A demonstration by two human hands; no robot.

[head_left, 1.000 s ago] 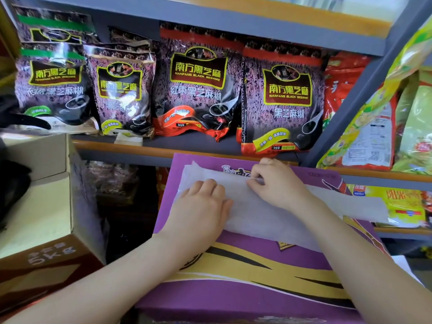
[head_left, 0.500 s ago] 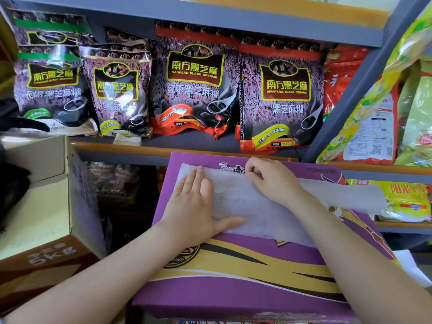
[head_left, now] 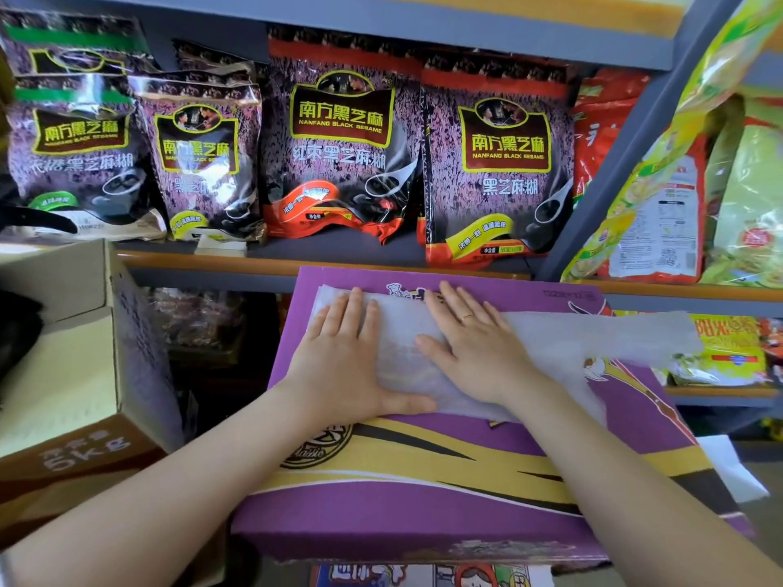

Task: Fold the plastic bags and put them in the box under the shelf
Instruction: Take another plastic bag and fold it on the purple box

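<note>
Head view: left hand [head_left: 345, 358] and right hand [head_left: 476, 347], fingers straight, both pressing flat on translucent plastic bag [head_left: 593, 341] atop purple box [head_left: 423, 480].

We read "NANFANG BLACK SESAME" under 南方黑芝麻 on the purple sesame bags [head_left: 500, 163] along the shelf. The brown carton [head_left: 80, 455] at left shows "5KG" upside down. The purple box [head_left: 423, 493] bears "Classic".

Under my fingers [head_left: 459, 305] the plastic bag [head_left: 551, 345] looks thin, translucent and matt; the purple cardboard box [head_left: 423, 472] beneath is smooth, printed; sesame packets [head_left: 343, 150] beyond gleam glossy.
</note>
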